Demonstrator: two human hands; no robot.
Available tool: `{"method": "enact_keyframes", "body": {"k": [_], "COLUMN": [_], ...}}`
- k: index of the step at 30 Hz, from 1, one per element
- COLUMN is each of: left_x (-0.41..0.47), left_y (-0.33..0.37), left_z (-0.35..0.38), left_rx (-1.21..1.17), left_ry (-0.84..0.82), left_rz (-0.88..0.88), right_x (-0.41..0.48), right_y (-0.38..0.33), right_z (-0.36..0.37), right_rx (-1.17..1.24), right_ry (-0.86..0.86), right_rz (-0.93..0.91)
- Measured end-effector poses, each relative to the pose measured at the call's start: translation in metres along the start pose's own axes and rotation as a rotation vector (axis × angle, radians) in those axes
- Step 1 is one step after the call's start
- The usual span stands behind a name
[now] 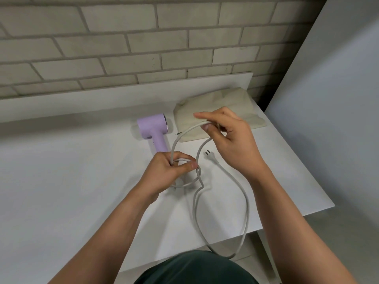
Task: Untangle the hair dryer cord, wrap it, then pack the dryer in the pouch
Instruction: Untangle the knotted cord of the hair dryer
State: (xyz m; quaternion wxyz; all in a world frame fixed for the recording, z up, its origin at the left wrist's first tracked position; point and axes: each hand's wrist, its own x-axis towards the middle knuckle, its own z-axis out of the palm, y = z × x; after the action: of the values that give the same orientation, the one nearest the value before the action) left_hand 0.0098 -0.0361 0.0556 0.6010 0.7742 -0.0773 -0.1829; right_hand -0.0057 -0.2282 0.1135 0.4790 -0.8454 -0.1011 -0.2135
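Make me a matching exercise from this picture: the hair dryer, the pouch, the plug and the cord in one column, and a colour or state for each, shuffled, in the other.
Column one
1. hair dryer
2. pouch
3. plug
4. cord

Column two
A. two metal prongs, lying free on the table
B. beige cloth, flat at the table's far right
C. lilac, lying near the wall
D. pale grey, held by the left hand and the right hand

Pairs: 1-C, 2-B, 3-A, 4-D
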Motion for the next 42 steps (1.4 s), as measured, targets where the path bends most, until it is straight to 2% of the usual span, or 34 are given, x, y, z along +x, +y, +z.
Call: {"method": "enact_keyframes", "body": {"k": [3,6,8,9,11,17,22,26,30,34,38,42], "left_x": [0.003,0.006,0.008,0.008,0.008,0.009,0.009,0.011,0.013,0.015,0.017,0.018], "left_y": [0.002,0.004,0.005,0.005,0.003,-0.002,-0.001,-0.002,-0.003,-0.010,-0.009,-0.006], "left_z": [-0.004,-0.010,-0.012,-0.013,-0.015,-0.012,-0.016,-0.022,-0.021,-0.028,-0.029,-0.029], "left_rx": [-0.059,-0.110,-0.115,-0.116,-0.113,-0.148,-0.246,-0.295,-0.244,-0.260,-0.260,-0.275], "left_ry": [0.018,0.021,0.001,-0.005,-0.021,-0.015,0.127,0.198,0.224,0.230,0.192,0.176], "left_rz": [-0.024,-0.039,-0.048,-0.060,-0.098,-0.164,-0.152,-0.072,-0.036,-0.080,-0.134,-0.149], "right_x": [-0.006,-0.019,-0.027,-0.030,-0.034,-0.023,-0.013,-0.010,-0.012,-0.018,-0.030,-0.040], "right_y": [0.014,0.030,0.033,0.032,0.032,0.026,0.014,0.014,0.024,0.048,0.070,0.078], "right_z": [-0.001,0.011,0.019,0.022,0.027,0.029,0.016,0.004,0.000,-0.018,-0.018,-0.005], "right_rx": [0.140,0.282,0.400,0.437,0.470,0.478,0.457,0.444,0.406,0.311,0.058,-0.406], "right_ry": [0.035,-0.187,-0.370,-0.418,-0.394,-0.109,0.093,0.162,0.271,0.421,0.265,-0.099], "right_rz": [0.337,0.633,0.694,0.693,0.688,0.687,0.500,0.440,0.475,0.577,0.601,0.604]}}
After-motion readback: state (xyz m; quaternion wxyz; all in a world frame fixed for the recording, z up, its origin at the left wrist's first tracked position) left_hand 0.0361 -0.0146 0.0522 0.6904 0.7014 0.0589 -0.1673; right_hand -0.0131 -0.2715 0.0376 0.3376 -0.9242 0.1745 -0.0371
